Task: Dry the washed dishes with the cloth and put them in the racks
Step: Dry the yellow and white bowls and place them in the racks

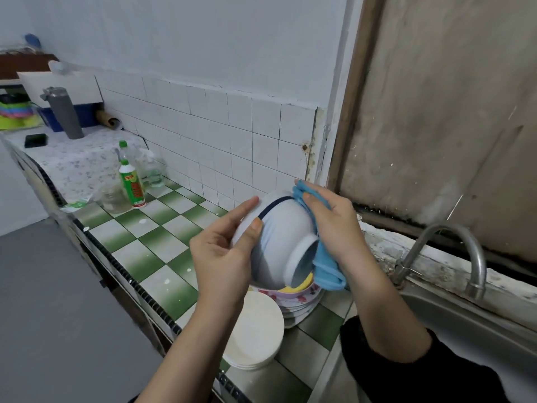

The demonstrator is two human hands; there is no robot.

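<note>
My left hand (223, 248) grips a white bowl (280, 234) with a dark blue rim band, held on its side above the counter, its foot ring turned toward me. My right hand (328, 225) holds a light blue cloth (325, 266) against the bowl's right side and base, fingers curled over the cloth at the rim. Below the bowl sits a pile of washed dishes (302, 301): a floral plate with something yellow in it on top of several white plates. A separate stack of white plates (255, 333) stands nearer me.
The green and white tiled counter (162, 242) runs back left to dish soap bottles (132, 181), a glass jar and a grey flask (65, 113). A steel sink (465, 324) with a curved tap (453, 248) lies at the right, under a window ledge.
</note>
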